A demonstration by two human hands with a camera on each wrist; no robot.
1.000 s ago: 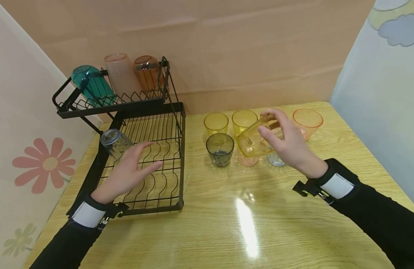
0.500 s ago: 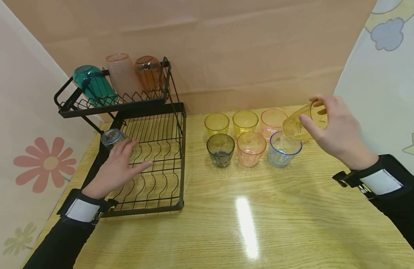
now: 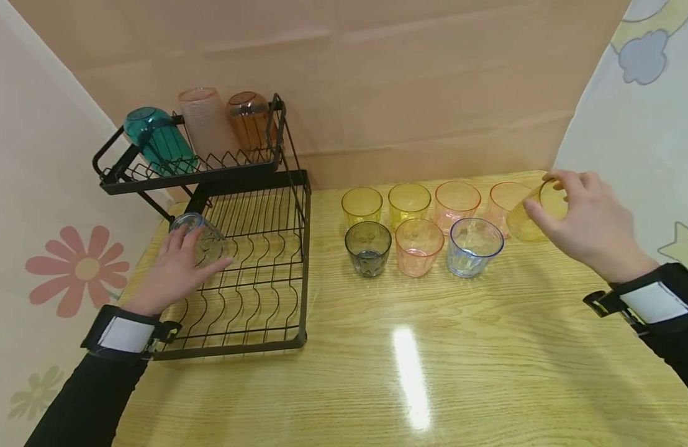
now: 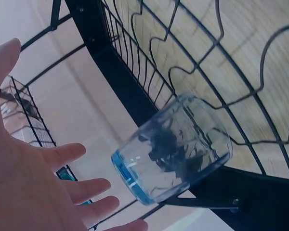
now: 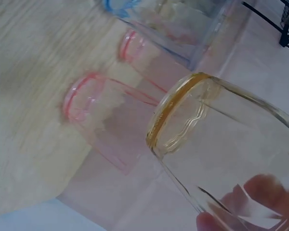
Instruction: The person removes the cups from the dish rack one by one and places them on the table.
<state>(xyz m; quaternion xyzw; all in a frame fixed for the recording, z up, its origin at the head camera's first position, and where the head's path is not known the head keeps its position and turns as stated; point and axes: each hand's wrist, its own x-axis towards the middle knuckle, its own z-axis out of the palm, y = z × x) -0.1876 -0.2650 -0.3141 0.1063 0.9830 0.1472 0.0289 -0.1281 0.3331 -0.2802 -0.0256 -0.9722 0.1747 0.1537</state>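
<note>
My right hand [image 3: 592, 226] grips a yellow-tinted glass [image 3: 524, 222], tilted, at the right end of the glasses. In the right wrist view the thick base of this yellow glass [image 5: 176, 113] points toward the table, and fingertips show through its wall. At the left, my left hand [image 3: 167, 267] reaches over the black dish rack [image 3: 303, 279] beside a clear glass with a bluish base [image 4: 173, 151]. That glass leans base up in the rack's lower tier. In the left wrist view the fingers are spread and extended, apart from it.
Back row: two yellow glasses [image 3: 409, 208] and two pink ones [image 3: 457, 208]. Front row: a grey glass [image 3: 369, 251], a pink one [image 3: 419, 251] and a blue-rimmed one [image 3: 474, 248]. On the rack's upper tier are teal [image 3: 159, 139], pale pink [image 3: 210, 124] and brown [image 3: 251, 121] glasses.
My right hand has carried the yellow glass rightward, past the blue-rimmed one, and lowered it slightly. The left hand has moved left, from over the rack's middle to beside the clear glass.
</note>
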